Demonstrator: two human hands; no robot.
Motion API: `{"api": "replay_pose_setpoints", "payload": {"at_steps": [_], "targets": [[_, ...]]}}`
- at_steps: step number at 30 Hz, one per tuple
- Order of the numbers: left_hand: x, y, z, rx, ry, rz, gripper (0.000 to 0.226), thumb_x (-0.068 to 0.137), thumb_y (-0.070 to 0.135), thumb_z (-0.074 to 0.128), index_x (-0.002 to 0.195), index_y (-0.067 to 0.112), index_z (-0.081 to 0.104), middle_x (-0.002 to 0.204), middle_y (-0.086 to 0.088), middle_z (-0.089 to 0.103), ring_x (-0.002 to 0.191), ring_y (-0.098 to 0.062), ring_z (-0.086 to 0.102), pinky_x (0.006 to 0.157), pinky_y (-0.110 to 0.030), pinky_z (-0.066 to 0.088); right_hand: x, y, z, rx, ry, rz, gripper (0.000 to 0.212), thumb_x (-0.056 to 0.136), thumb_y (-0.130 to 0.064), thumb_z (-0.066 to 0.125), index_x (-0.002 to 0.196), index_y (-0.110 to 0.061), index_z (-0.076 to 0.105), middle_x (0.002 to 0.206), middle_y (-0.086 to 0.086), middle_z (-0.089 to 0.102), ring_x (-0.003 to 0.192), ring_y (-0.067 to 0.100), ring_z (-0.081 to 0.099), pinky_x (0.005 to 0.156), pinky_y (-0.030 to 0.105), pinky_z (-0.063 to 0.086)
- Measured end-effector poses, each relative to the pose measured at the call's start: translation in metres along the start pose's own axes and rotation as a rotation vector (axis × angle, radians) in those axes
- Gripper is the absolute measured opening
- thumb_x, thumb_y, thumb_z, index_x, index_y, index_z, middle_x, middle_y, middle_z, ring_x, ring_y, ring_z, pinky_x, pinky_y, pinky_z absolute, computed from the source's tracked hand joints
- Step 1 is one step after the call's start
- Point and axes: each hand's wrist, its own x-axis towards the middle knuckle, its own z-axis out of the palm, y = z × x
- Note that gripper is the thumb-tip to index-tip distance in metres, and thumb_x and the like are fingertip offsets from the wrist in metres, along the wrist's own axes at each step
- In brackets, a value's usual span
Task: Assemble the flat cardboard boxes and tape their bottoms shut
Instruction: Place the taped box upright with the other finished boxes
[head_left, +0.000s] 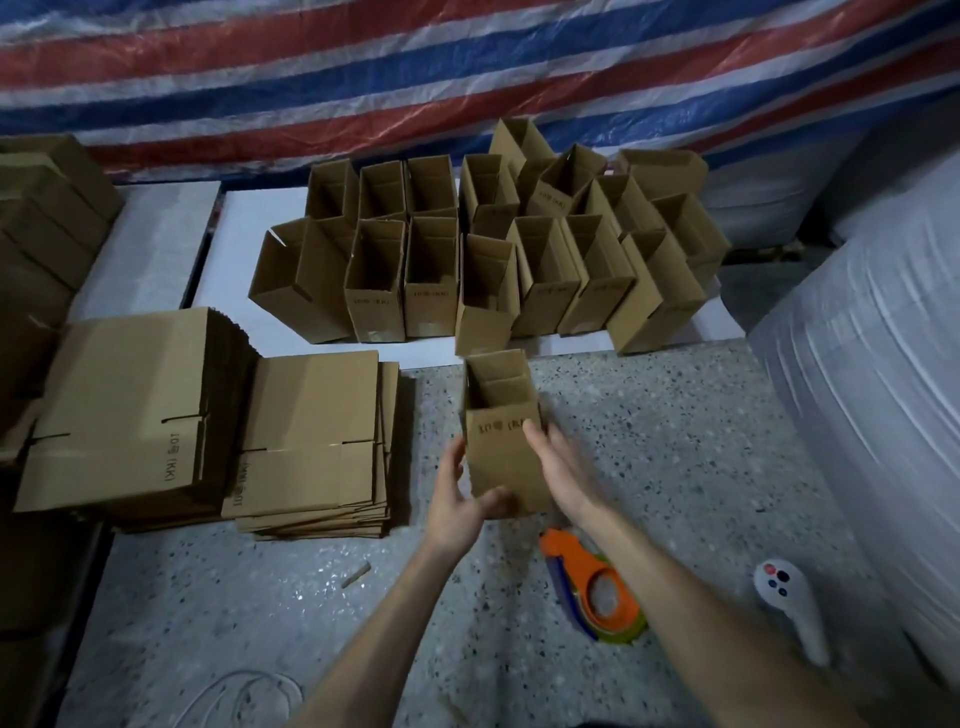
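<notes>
Left hand (460, 501) tight around upright box (501, 447); right hand (561, 467) flat, seemingly against it.

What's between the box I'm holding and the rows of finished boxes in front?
Nothing visible. The held box, between the left hand and right hand, is just short of the finished boxes.

A brown box (501, 457) is standing upright, assembled, its top open. Flat boxes (311, 441) are lying stacked to its left.
</notes>
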Motion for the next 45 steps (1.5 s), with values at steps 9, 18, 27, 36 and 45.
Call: {"api": "replay_pose_setpoints", "payload": {"at_steps": [9, 18, 27, 36, 45], "targets": [[0.049, -0.008, 0.048, 0.011, -0.022, -0.41, 0.017, 0.095, 0.002, 0.048, 0.108, 0.011, 0.052, 0.106, -0.012, 0.057, 0.094, -0.026, 0.057, 0.083, -0.045, 0.054, 0.017, 0.041, -0.025, 0.085, 0.344, 0.388, 0.067, 0.096, -0.055, 0.052, 0.154, -0.025, 0.036, 0.157, 0.009, 0.039, 0.141, 0.034, 0.039, 0.115, 0.057, 0.032], [0.104, 0.026, 0.09, -0.078, -0.083, -0.35, 0.012, 0.097, 0.006, 0.06, 0.109, 0.008, 0.065, 0.094, -0.003, 0.066, 0.087, -0.02, 0.063, 0.075, -0.03, 0.057, 0.071, 0.044, -0.077, 0.184, 0.664, 0.373, 0.038, 0.1, -0.01, 0.044, 0.137, -0.016, 0.056, 0.131, 0.017, 0.06, 0.113, 0.036, 0.062, 0.094, 0.053, 0.056], [0.099, -0.021, 0.034, -0.058, 0.105, -0.405, 0.022, 0.091, -0.014, 0.049, 0.087, 0.0, 0.066, 0.074, -0.009, 0.062, 0.067, -0.019, 0.059, 0.062, -0.023, 0.057, 0.143, 0.025, -0.109, 0.558, 0.716, 0.515, 0.049, 0.099, -0.004, 0.038, 0.147, -0.014, 0.045, 0.146, 0.017, 0.046, 0.126, 0.044, 0.052, 0.069, 0.052, 0.061], [0.071, -0.059, 0.0, -0.156, 0.257, -0.554, 0.01, 0.086, -0.012, 0.065, 0.083, -0.003, 0.069, 0.079, -0.016, 0.068, 0.074, -0.026, 0.064, 0.079, -0.042, 0.059, 0.175, -0.008, -0.126, 0.591, 0.745, 0.483, 0.042, 0.101, -0.007, 0.038, 0.141, -0.013, 0.047, 0.142, 0.02, 0.049, 0.126, 0.04, 0.052, 0.082, 0.049, 0.061], [0.041, -0.066, -0.032, -0.222, 0.354, -0.533, 0.012, 0.084, -0.014, 0.066, 0.077, -0.005, 0.072, 0.075, -0.013, 0.073, 0.069, -0.024, 0.067, 0.063, -0.03, 0.059, 0.158, 0.001, -0.117, 0.487, 0.944, 0.321, 0.034, 0.098, -0.029, 0.056, 0.125, -0.008, 0.058, 0.122, 0.016, 0.064, 0.1, 0.02, 0.063, 0.081, 0.029, 0.051]]}}
